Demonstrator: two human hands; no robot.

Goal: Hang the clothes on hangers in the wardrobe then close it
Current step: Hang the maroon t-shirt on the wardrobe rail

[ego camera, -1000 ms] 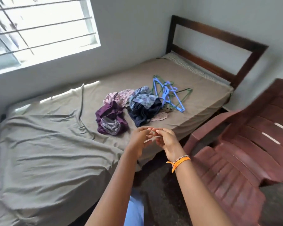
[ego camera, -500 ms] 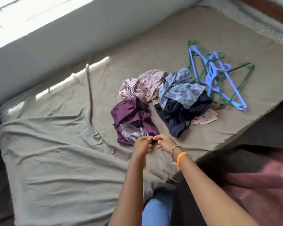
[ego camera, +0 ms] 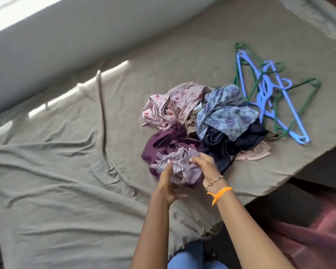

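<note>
A heap of clothes lies on the bed: a pink striped top (ego camera: 167,105), a blue floral piece (ego camera: 225,115), a dark navy garment (ego camera: 235,140) and a purple garment (ego camera: 163,144) with a lilac patterned part. Both hands are on the purple garment at the heap's near edge. My left hand (ego camera: 167,185) grips it from the left and below, thumb on the lilac cloth. My right hand (ego camera: 204,164), with an orange wristband, curls its fingers over the top. Blue hangers (ego camera: 268,94) and green hangers (ego camera: 299,105) lie tangled right of the heap. No wardrobe is in view.
The bed (ego camera: 66,191) has a wrinkled olive-grey sheet and runs along a pale wall (ego camera: 85,35) under a bright window. Its near edge drops to a dark floor at the right. A maroon plastic chair (ego camera: 318,239) stands at the lower right, close to the bed.
The view has dropped and moved closer to the bed. My hands, held together in the air before, have reached forward and taken hold of the purple garment.
</note>
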